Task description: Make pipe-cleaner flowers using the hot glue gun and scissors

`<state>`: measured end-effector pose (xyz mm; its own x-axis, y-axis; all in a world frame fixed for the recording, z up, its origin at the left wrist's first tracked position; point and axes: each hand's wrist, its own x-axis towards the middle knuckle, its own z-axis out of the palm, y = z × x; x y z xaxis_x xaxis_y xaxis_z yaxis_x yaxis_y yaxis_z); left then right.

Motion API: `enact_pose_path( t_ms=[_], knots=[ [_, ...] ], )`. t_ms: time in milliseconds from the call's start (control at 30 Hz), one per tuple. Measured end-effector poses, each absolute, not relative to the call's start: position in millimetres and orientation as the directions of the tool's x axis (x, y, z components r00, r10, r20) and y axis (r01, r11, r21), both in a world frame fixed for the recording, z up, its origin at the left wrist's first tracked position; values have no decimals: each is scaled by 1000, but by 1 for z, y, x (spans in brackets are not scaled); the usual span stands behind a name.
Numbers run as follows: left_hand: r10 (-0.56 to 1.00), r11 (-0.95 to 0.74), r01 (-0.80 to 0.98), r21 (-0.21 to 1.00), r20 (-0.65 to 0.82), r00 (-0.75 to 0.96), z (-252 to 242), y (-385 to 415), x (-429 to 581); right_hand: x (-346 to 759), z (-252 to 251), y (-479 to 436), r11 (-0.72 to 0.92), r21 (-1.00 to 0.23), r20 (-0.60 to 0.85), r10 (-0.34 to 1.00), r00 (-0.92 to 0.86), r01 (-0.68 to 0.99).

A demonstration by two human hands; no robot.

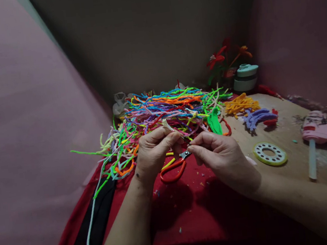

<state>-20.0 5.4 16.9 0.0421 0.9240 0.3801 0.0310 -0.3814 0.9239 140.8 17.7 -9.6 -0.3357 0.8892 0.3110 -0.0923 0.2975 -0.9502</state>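
My left hand [158, 146] is closed in a pinch around a pale pipe cleaner piece [166, 124], whose whitish tips stick up above the thumb and forefinger. Close by on the right, my right hand [222, 157] has thumb and forefinger pressed together at the lower end of that work; what lies between them is too small to make out. Below the hands, red-handled cutters [174, 175] lie on the red cloth [177, 215], their metal head partly hidden. A large heap of multicoloured pipe cleaners [164, 106] is piled just behind both hands.
On the wooden board at right are orange pieces [242, 105], purple pieces [257, 119], a yellow-rimmed tape spool [270, 154] and a pink glue gun [319, 130]. Behind stand red flowers [217, 58] and a mint container [245, 77]. A white cable [90, 229] crosses black fabric [103, 212] at left.
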Motion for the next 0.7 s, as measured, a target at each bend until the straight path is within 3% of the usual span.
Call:
enact_pose_path(
  t_ms=[100,300,500,700],
  knots=[
    [921,-389,34,921,387,42,17,5,-20,140,-13,18,300,-948,319,876,-361,-111],
    [926,-370,-12,929,370,73,20,3,-23,139,-8,21,77,-951,228,828,-513,-299],
    [919,-367,-42,929,369,142,22,2,-24,143,-5,23,-133,-936,133,723,-678,-326],
    [914,-360,-82,929,369,167,20,3,-26,144,-10,23,-253,-882,129,683,-719,-398]
  ],
)
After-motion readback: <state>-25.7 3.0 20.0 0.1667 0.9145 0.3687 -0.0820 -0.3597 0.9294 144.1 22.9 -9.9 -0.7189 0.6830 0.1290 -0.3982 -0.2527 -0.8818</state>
